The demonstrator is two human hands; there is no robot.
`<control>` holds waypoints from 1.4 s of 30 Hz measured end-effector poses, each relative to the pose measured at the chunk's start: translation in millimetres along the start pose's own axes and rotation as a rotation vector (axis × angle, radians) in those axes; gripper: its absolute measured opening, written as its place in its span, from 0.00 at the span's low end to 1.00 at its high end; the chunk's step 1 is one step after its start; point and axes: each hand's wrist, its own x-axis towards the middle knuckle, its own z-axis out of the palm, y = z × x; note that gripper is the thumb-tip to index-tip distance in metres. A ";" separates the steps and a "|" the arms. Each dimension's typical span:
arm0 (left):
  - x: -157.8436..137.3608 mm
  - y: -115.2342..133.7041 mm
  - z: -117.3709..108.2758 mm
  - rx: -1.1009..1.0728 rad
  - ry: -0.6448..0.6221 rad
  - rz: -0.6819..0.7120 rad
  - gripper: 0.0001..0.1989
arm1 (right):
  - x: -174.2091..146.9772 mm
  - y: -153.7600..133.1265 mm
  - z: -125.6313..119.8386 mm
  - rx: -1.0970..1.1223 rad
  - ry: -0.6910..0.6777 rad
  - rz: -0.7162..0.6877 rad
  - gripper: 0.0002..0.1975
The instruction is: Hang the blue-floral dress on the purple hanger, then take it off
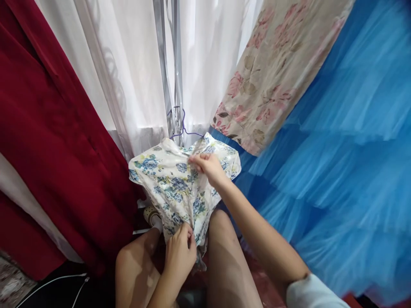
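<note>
A white blouse with blue flowers (178,184) hangs on a purple wire hanger (184,124) in front of my knees. High on its front, just below the neckline, my right hand (207,167) pinches the fabric near the middle. Lower down, my left hand (183,246) has its fingers closed on the front of the blouse near the hem. The cloth between the two hands is drawn into a lengthwise fold. Whether there are buttons under my fingertips is too small to tell.
Dark red cloth (70,141) hangs at the left, white curtains (135,64) behind. On the right are a beige floral cloth (257,85) and blue ruffled tulle (340,162). White cables (51,278) lie at lower left. A clog shoe (150,215) shows beside the blouse.
</note>
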 end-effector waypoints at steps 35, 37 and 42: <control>197.3 -70.2 -180.4 -0.782 0.716 -0.254 0.08 | -45.2 49.2 -21.8 -0.299 -0.141 0.005 0.15; 177.4 -86.8 -155.7 -0.763 0.581 -0.339 0.08 | -56.6 60.9 -31.6 -0.322 -0.133 0.043 0.15; 130.4 -88.0 -91.8 -0.740 0.163 -0.353 0.10 | -88.1 97.5 -67.2 -0.429 -0.046 0.118 0.16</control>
